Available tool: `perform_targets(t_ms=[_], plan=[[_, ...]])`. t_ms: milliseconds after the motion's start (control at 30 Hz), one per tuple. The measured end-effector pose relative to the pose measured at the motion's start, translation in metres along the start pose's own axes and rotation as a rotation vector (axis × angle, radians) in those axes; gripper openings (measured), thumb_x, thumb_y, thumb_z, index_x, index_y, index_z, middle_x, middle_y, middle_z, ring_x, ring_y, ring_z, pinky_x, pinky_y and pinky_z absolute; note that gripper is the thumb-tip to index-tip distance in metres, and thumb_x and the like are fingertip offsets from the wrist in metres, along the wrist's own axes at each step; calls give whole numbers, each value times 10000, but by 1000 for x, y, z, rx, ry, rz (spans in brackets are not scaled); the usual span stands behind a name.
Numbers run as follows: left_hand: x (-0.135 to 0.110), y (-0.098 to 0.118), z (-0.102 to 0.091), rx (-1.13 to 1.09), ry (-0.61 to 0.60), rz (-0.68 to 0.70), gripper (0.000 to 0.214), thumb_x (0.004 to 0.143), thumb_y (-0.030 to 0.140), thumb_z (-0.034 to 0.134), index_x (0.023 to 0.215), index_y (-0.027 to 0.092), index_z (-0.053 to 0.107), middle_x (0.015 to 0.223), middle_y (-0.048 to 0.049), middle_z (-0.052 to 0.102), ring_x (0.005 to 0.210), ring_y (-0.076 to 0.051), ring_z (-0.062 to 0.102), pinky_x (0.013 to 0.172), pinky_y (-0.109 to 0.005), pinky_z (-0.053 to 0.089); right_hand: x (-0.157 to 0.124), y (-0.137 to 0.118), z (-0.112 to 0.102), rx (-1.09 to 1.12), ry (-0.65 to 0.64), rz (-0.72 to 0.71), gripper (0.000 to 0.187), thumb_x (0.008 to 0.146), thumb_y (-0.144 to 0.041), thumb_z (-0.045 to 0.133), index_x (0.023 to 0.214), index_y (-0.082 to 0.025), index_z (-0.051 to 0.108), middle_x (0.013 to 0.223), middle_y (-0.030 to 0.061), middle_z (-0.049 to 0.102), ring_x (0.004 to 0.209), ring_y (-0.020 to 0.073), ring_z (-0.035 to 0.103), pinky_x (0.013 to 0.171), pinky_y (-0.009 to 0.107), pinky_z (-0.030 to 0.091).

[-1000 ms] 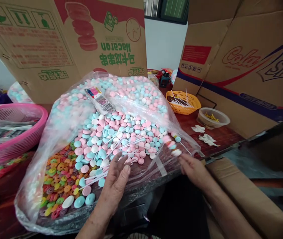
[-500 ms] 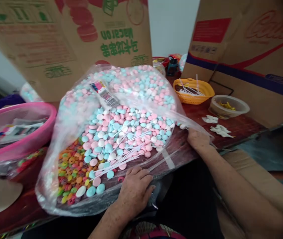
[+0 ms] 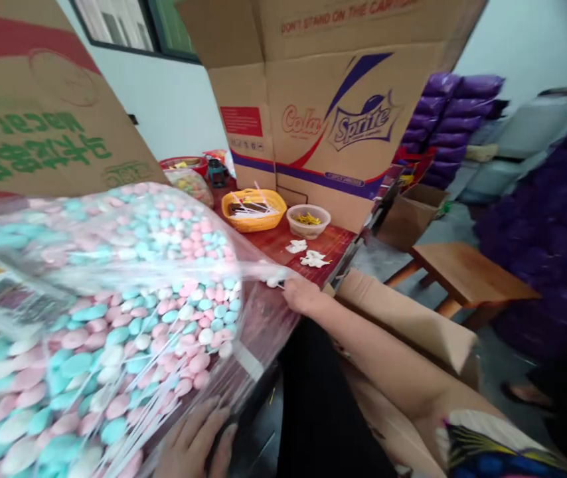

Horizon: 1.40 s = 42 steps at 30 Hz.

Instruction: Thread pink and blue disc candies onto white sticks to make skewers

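Observation:
A large clear plastic bag (image 3: 256,312) lies open on its side, full of pink, blue and white button-shaped candies (image 3: 79,362). Thin white lollipop sticks (image 3: 139,398) lie in a loose bunch on the candies near the bag's mouth. My left hand (image 3: 194,441) rests at the bag's front edge beside the sticks, fingers stretched out and holding nothing. At the table's right edge my right hand (image 3: 303,295) is closed on the rim of the bag, and the film runs taut from there. A printed packet (image 3: 14,292) lies blurred on top of the bag.
A yellow basket (image 3: 258,222) with sticks and a clear tub (image 3: 308,229) of gold ties stand beyond my right hand. Crumpled white tissues (image 3: 315,259) lie before them. Cardboard boxes (image 3: 313,86) rise behind. A wooden stool (image 3: 467,272) stands at right.
The view has swung to the right, so the pink basket and cereal rings have left it, and the stool and purple bags show. Both hands stay at about the same places on the bag.

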<state>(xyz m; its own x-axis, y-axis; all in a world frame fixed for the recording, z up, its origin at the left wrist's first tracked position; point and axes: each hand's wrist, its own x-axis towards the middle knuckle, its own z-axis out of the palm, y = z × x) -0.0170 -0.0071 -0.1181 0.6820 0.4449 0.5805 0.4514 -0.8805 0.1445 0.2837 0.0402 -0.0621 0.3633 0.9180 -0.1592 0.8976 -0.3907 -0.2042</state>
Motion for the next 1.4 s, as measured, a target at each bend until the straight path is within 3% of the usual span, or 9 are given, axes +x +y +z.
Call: perform_targets(t_ms=[133,267,367,533,667,833,1000,1200,1400], plan=[[17,33,-10,110,-10,-278,205,859,252,507,1032,203,605,1112,-108,644,990,-264,592,819,-429,487,-19,-26,4,-158,106,-190,271,930,-220,431,1141,-103,553,1120,145,571,1046,243,539,868,423,452],[26,48,-12,44,-379,-498,228,828,296,559,1031,208,614,1133,-93,627,1013,-283,558,833,-468,474,-15,-43,31,-192,243,-414,347,900,-118,325,1159,-51,545,1141,219,549,1112,317,477,879,445,405],[14,52,-18,-58,-505,-498,297,796,352,612,1056,208,601,1206,-89,590,1096,-299,514,914,-502,431,2,-25,50,-214,309,-449,342,888,-157,350,1103,-18,577,1101,242,571,1065,332,500,869,463,394],[-5,51,-23,-201,-365,-479,257,825,320,566,1047,195,601,1169,-89,607,1070,-284,527,924,-495,416,8,-5,50,-222,409,-543,281,882,-203,387,955,-113,643,975,156,634,946,254,546,851,368,387],[0,46,-21,-219,-218,-499,177,848,249,507,961,179,625,1001,-83,657,927,-248,570,825,-443,452,-24,-63,43,-99,348,-711,304,906,-271,397,778,-167,653,842,91,648,860,207,552,758,301,371],[-4,43,-27,-162,-137,-545,156,844,202,496,902,183,639,857,-75,670,812,-225,586,748,-399,457,-44,-118,37,-228,138,-726,244,878,-204,423,847,-162,661,824,98,660,799,227,580,659,316,325],[-13,28,-30,-195,-32,-696,180,865,193,469,866,178,648,835,-67,676,809,-198,603,753,-355,481,-27,-81,24,-263,126,-676,217,855,-184,433,768,-164,631,804,105,638,783,239,576,640,316,317],[-4,16,-22,-136,-102,-707,172,835,198,499,894,177,659,914,-82,670,890,-231,603,801,-389,492,-16,-19,17,-41,36,-521,172,773,-88,435,795,-166,586,852,73,619,809,188,567,704,273,374],[5,21,-15,-89,-145,-635,171,832,189,494,855,170,663,860,-82,666,844,-235,600,777,-410,493,-5,-63,32,155,133,-587,219,856,-204,409,941,-162,607,947,85,591,888,185,539,784,265,400]])
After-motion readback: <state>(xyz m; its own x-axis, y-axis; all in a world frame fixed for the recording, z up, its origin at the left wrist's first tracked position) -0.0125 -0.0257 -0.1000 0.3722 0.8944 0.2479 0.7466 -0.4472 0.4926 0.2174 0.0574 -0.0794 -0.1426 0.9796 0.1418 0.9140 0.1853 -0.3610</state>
